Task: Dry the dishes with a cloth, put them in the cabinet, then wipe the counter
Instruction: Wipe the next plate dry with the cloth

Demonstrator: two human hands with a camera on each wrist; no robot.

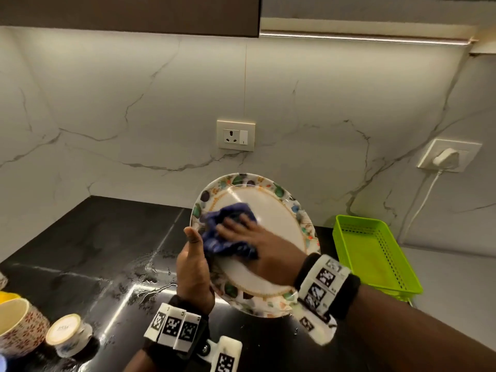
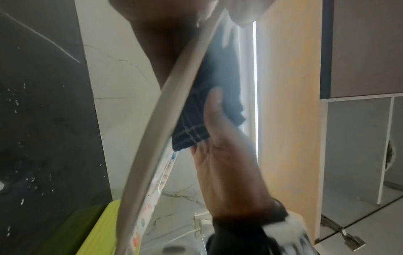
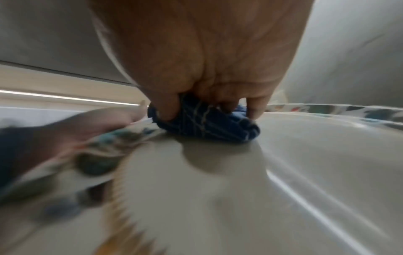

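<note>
A white plate [image 1: 273,210] with a flowered rim is held tilted above the black counter [image 1: 94,237]. My left hand [image 1: 193,267] grips its left rim, thumb on the front face. My right hand [image 1: 257,245] presses a crumpled blue cloth [image 1: 213,244] against the plate's face, near the left side. In the right wrist view the right hand's fingers [image 3: 165,107] curl into the cloth [image 3: 209,124] on the plate [image 3: 218,189]. The left wrist view shows the plate's edge [image 2: 165,112], the cloth [image 2: 216,77] and the right hand [image 2: 226,169] behind it.
A green plastic basket [image 1: 373,253] stands on the counter at the right. Two cups [image 1: 18,326] and a small one [image 1: 67,334] sit at the lower left. Water drops [image 1: 150,275] lie on the counter. A dark upper cabinet [image 1: 128,12] hangs above.
</note>
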